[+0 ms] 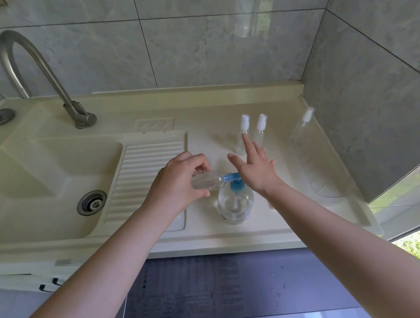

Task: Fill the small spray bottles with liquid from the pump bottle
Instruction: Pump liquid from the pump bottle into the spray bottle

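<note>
Pump bottle (236, 205): we are looking down on it at the near edge of the worktop (209, 143); it is standing upright, clear, with liquid showing inside and a blue pump head (235, 182) on top, its spout pointing left.
Left hand (180, 180): we are gripping a small clear spray bottle (207, 182) with curled fingers and thumb, holding it on its side with its open neck meeting the tip of the blue spout; no spray cap is on it.
Right hand (254, 164): we are holding it flat, fingers straight and spread, over the back of the pump head; whether the palm is touching the head we cannot tell, since the hand hides the contact.
Step in hand: we judge that we are filling this first small bottle, mouth lined up to the spout, palm placed for a press.
Fill so far: the held bottle is looking mostly empty, though the clear liquid makes this hard to read.
Next move: we are judging that it calls for a straight downward press, while the left hand keeps the neck snug on the spout so nothing dribbles onto the worktop.
Waiting bottles: two capped spray bottles (251, 130) are standing farther back, just beyond the right fingertips, and a third capped bottle (302, 126) is standing well to their right near the wall.
Sink (35, 178): we are seeing it off to the left, with a ribbed drainer beside it.
</note>
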The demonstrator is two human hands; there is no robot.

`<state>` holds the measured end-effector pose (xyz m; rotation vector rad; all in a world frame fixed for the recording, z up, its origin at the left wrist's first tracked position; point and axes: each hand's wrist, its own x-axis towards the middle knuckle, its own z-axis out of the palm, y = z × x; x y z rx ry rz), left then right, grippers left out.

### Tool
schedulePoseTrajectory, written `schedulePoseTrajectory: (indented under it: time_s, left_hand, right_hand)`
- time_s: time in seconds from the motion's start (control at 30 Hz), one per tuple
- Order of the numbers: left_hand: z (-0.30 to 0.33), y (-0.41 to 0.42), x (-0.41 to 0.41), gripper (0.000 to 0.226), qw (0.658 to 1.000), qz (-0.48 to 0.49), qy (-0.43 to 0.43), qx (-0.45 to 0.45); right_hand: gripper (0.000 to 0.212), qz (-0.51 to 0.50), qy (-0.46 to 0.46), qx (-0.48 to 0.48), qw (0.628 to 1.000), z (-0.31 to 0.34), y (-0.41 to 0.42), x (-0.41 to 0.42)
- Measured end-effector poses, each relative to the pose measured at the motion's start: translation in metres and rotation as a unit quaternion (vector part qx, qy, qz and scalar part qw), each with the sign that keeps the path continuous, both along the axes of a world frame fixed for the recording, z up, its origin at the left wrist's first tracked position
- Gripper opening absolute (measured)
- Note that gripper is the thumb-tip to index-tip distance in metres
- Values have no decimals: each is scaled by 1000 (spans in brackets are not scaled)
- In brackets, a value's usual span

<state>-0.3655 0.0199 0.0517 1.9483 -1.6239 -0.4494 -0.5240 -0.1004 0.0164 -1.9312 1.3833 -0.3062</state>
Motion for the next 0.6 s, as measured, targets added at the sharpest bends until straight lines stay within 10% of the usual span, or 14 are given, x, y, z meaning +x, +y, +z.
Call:
schedulePoseTrajectory:
  time_s: [0.6]
  left_hand:
    - [2,0,-4,45,1000,0,-5,-4]
  right_hand:
    - [60,3,86,-20,996,1,0,7]
